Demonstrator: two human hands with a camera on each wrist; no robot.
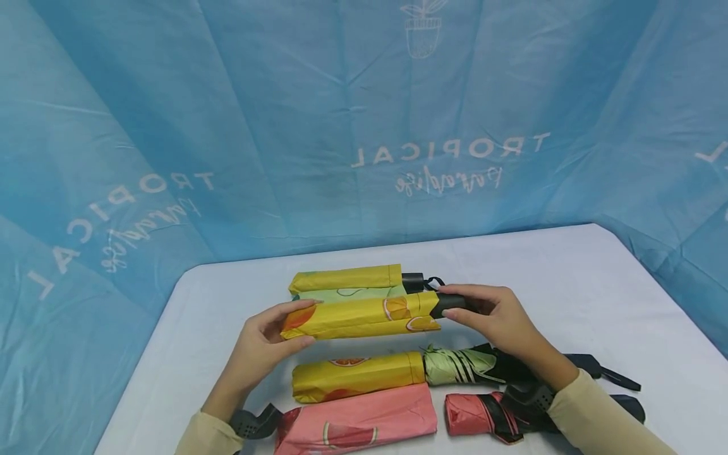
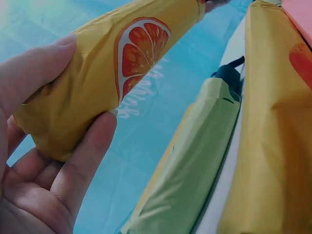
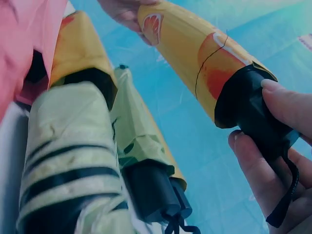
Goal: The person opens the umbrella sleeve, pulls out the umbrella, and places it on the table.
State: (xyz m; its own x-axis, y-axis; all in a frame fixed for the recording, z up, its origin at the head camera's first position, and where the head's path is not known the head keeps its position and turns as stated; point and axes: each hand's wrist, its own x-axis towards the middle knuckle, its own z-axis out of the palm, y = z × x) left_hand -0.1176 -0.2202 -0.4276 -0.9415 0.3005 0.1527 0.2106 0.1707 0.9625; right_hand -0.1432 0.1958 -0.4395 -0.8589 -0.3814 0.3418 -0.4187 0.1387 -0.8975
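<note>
A folded umbrella [image 1: 364, 319] in a yellow sleeve printed with orange slices is held level above the white table. My left hand [image 1: 256, 347] grips the sleeve's closed end between thumb and fingers. At the other end my right hand [image 1: 503, 316] pinches the black handle [image 3: 263, 119], which sticks out of the sleeve and has a short strap. Behind it lie a yellow-sleeved umbrella [image 1: 347, 278] and a green-sleeved one [image 3: 139, 126], partly hidden in the head view.
Nearer me lie a yellow sleeve [image 1: 358, 377] and a pink watermelon sleeve [image 1: 364, 420]. To their right are a green umbrella [image 1: 461, 366] and a pink one [image 1: 466, 414], both partly under my right forearm. A blue curtain [image 1: 318, 126] hangs behind the table [image 1: 227, 291].
</note>
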